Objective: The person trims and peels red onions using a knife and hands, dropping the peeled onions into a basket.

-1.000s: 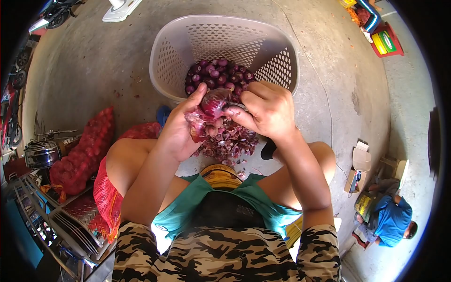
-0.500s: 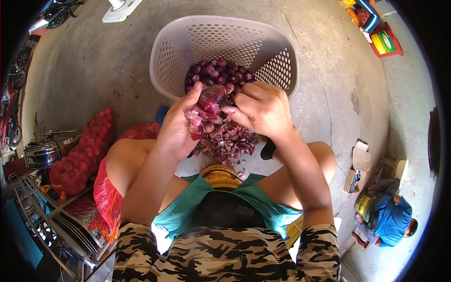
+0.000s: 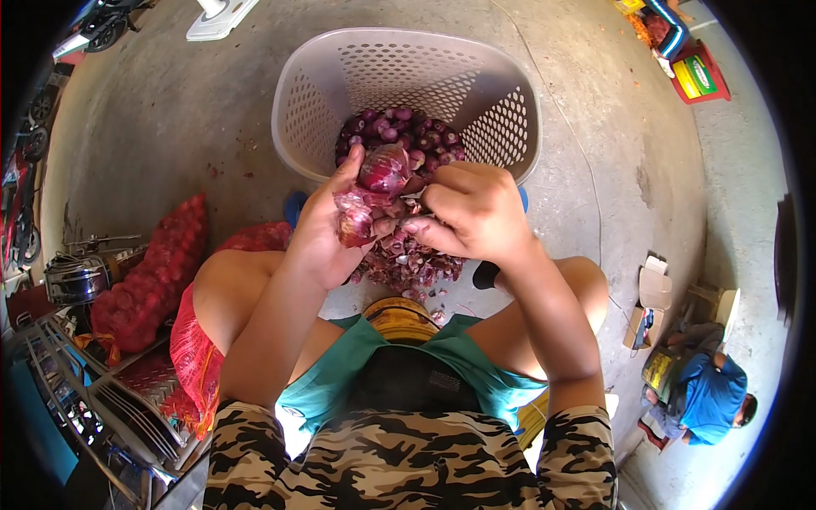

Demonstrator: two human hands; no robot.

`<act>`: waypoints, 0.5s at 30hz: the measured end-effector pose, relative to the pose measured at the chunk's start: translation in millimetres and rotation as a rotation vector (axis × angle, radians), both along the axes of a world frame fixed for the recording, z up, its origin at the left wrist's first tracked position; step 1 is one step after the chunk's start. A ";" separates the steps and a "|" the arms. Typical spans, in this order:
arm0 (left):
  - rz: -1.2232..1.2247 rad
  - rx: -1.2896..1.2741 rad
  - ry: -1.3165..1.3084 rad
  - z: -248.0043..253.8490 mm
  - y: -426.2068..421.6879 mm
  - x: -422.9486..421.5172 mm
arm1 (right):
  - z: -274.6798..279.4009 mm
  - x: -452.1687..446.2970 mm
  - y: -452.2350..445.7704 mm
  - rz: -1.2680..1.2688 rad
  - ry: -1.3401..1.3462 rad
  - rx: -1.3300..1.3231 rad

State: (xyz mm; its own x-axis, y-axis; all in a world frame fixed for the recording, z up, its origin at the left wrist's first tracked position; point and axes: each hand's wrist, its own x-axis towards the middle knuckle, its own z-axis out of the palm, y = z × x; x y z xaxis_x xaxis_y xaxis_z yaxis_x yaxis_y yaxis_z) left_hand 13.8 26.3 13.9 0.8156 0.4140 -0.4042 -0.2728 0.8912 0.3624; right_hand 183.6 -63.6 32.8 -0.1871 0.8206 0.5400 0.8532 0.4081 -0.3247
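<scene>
My left hand (image 3: 321, 228) is closed around a red onion (image 3: 384, 172) with glossy purple skin, and a second onion (image 3: 354, 219) with loose papery skin sits lower in the same grip. Close beside them, my right hand (image 3: 476, 208) has its fingers curled and its thumb pressed in at the onions' right side. What the right fingertips pinch is too small and dark to make out. Below both hands lies a heap of onion skins (image 3: 416, 268). Just beyond them, a grey perforated basket (image 3: 408, 38) holds many peeled purple onions (image 3: 387, 127).
Full red mesh sacks (image 3: 153, 280) lie to my left, near a metal rack (image 3: 110, 408). A yellow container (image 3: 399, 319) is between my legs. At the right are an open cardboard box (image 3: 650, 297) and a person in blue (image 3: 714, 395). A thin cable (image 3: 586, 161) crosses the floor.
My right hand has moved slightly down, away from the upper onion. The left hand has turned a little, so more of the lower onion shows.
</scene>
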 end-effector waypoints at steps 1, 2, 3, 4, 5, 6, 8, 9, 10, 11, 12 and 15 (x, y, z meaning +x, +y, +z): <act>-0.008 0.010 -0.023 -5.0 1.9 -0.8 | 1.2 1.8 -0.2 -0.016 0.050 -0.029; -0.032 0.011 -0.064 -9.4 4.3 -2.2 | 2.1 4.9 -0.4 -0.032 0.100 -0.059; -0.056 0.013 -0.105 -12.1 6.9 -4.2 | 2.5 7.2 -0.7 -0.048 0.149 -0.089; -0.080 0.014 -0.147 -12.8 8.2 -5.0 | 2.2 9.2 -0.5 -0.059 0.166 -0.105; -0.073 0.041 -0.063 -11.4 7.0 -5.0 | 1.6 11.0 -0.4 -0.070 0.182 -0.122; -0.066 0.068 0.021 -4.2 4.3 -3.4 | 1.1 12.0 -0.2 -0.082 0.198 -0.138; -0.064 0.106 0.092 0.3 0.8 -1.9 | 0.7 11.3 0.3 -0.089 0.194 -0.145; -0.068 0.118 0.079 0.5 0.1 -1.7 | 0.6 10.8 0.7 -0.089 0.192 -0.148; -0.072 0.131 0.067 0.7 -0.9 -1.6 | 0.3 10.0 0.9 -0.088 0.191 -0.150; -0.062 0.142 0.090 1.9 -2.4 -0.8 | 0.0 9.2 1.3 -0.090 0.170 -0.142; -0.053 0.154 0.113 3.6 -4.3 0.5 | -0.4 8.3 1.5 -0.092 0.148 -0.133; -0.034 0.170 0.116 5.4 -5.1 1.4 | -1.0 7.1 2.5 -0.120 0.036 -0.107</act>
State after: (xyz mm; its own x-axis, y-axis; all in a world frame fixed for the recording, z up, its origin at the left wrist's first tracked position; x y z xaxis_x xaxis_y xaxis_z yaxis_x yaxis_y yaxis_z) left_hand 15.3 21.2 19.3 0.7821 0.4572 -0.4234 -0.1912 0.8227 0.5353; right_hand 190.7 -61.1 31.8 -0.0666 0.8893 0.4525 0.8806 0.2656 -0.3925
